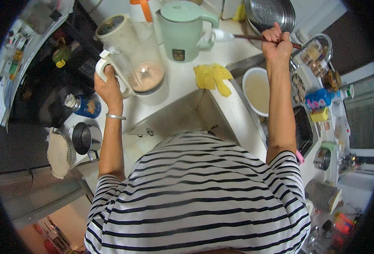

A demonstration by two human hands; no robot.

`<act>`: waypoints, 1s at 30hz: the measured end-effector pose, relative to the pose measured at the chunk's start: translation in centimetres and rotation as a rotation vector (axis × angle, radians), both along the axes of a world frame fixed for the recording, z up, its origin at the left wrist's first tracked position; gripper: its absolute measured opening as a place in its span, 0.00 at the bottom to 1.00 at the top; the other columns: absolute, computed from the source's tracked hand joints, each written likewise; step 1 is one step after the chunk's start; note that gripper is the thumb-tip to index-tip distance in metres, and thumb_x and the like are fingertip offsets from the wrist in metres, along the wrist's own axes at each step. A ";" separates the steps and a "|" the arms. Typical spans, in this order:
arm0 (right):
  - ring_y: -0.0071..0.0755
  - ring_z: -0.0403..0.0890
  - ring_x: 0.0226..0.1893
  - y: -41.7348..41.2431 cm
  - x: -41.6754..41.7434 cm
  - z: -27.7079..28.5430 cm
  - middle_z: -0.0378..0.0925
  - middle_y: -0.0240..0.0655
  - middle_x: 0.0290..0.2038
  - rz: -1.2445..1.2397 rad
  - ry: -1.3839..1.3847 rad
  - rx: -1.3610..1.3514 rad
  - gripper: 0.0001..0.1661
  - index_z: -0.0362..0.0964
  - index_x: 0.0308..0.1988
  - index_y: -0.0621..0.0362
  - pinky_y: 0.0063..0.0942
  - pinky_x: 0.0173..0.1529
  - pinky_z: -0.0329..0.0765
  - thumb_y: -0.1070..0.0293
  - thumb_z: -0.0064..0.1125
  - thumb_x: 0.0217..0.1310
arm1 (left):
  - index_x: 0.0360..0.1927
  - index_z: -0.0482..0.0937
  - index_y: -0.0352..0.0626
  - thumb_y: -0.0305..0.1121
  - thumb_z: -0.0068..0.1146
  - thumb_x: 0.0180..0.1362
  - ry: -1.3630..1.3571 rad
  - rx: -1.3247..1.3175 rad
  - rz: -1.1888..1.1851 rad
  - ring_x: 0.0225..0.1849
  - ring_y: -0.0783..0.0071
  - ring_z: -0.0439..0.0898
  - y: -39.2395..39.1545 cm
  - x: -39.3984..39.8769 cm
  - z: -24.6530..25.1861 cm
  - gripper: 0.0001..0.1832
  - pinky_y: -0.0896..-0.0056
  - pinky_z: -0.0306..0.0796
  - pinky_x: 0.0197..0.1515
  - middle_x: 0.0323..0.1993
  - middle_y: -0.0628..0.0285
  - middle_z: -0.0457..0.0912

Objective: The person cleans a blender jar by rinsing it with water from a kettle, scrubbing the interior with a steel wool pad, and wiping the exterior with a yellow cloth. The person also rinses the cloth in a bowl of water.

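My left hand (106, 89) grips the white handle of a clear blender jug (145, 44), which stands upright on the counter. A pinkish-beige patch shows low inside the jug; whether it is residue or liquid I cannot tell. My right hand (276, 46) holds the thin brown handle of a brush-like tool (249, 37). The tool's whitish head is blurred and lies in front of a mint-green electric kettle (179, 38). Behind my right hand leans a perforated steel steamer pan (269, 14). A cream-rimmed container (112, 25) stands behind the jug.
A yellow cloth (212, 77) lies at the sink's corner. The sink basin (187, 111) is before me, with a white tub of cloudy liquid (256, 90) to its right. A blue bottle (86, 106) and a steel pot (82, 138) stand left. A faucet (326, 44) is at right.
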State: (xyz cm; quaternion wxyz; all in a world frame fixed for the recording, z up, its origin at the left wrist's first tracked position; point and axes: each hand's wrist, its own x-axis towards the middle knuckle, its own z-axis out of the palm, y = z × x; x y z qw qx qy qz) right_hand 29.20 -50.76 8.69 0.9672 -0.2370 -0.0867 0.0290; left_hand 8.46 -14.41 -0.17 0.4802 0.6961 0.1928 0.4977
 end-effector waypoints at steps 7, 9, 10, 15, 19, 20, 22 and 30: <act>0.36 0.65 0.25 -2.7 -3.0 -7.2 0.66 0.41 0.26 -0.046 0.359 -0.251 0.41 0.68 0.35 0.69 0.31 0.32 0.68 0.40 0.21 0.59 | 0.32 0.70 0.37 0.39 0.53 0.53 -0.101 -0.063 -0.007 0.16 0.85 0.64 -1.5 -1.0 -1.7 0.14 0.84 0.58 0.17 0.18 0.67 0.69; 0.36 0.66 0.25 -3.5 -4.0 -9.3 0.67 0.41 0.25 -0.025 0.428 -0.188 0.40 0.68 0.36 0.70 0.31 0.32 0.70 0.41 0.22 0.59 | 0.33 0.69 0.37 0.38 0.52 0.53 -0.134 -0.142 -0.071 0.16 0.85 0.64 -1.8 -1.5 -1.9 0.13 0.84 0.58 0.17 0.17 0.68 0.69; 0.37 0.67 0.25 -3.7 -4.3 -10.1 0.68 0.41 0.25 -0.044 0.460 -0.143 0.40 0.68 0.36 0.71 0.31 0.33 0.71 0.42 0.23 0.60 | 0.33 0.68 0.37 0.37 0.52 0.53 -0.140 -0.157 -0.096 0.16 0.84 0.64 -1.5 -1.7 -2.1 0.13 0.84 0.58 0.17 0.17 0.68 0.68; 0.37 0.73 0.29 -4.6 -5.7 -13.3 0.71 0.43 0.29 -0.051 0.466 -0.005 0.34 0.66 0.35 0.73 0.30 0.38 0.75 0.48 0.29 0.61 | 0.38 0.65 0.36 0.34 0.50 0.55 -0.053 -0.139 -0.139 0.25 0.83 0.67 -1.3 -2.7 -2.3 0.13 0.84 0.62 0.24 0.28 0.65 0.69; 0.38 0.74 0.33 -4.8 -7.2 -13.8 0.72 0.43 0.31 -0.114 0.422 0.010 0.25 0.65 0.35 0.70 0.31 0.41 0.76 0.54 0.39 0.59 | 0.44 0.62 0.35 0.31 0.54 0.50 0.067 0.283 0.105 0.42 0.71 0.64 -2.2 -4.7 -1.8 0.20 0.70 0.59 0.48 0.40 0.57 0.65; 0.38 0.75 0.34 -4.9 -7.6 -13.8 0.72 0.42 0.32 -0.139 0.402 0.045 0.20 0.65 0.35 0.67 0.32 0.43 0.76 0.57 0.43 0.58 | 0.44 0.61 0.35 0.31 0.54 0.50 0.057 0.398 0.152 0.43 0.69 0.63 -2.7 -5.7 -1.4 0.20 0.69 0.59 0.49 0.40 0.56 0.64; 0.37 0.75 0.34 -5.3 -8.4 -14.1 0.72 0.41 0.32 -0.150 0.401 0.092 0.19 0.65 0.34 0.66 0.33 0.43 0.76 0.58 0.43 0.58 | 0.43 0.63 0.36 0.30 0.53 0.49 0.029 0.625 0.114 0.42 0.66 0.64 -3.9 -7.3 0.2 0.19 0.67 0.59 0.48 0.39 0.55 0.64; 0.35 0.73 0.40 -2.4 -13.1 -10.8 0.71 0.39 0.36 -0.077 0.199 -0.061 0.15 0.66 0.35 0.61 0.35 0.49 0.71 0.59 0.42 0.59 | 0.43 0.69 0.39 0.27 0.51 0.50 0.290 -0.208 -0.801 0.34 0.75 0.72 -15.6 0.6 2.9 0.15 0.77 0.66 0.38 0.37 0.61 0.73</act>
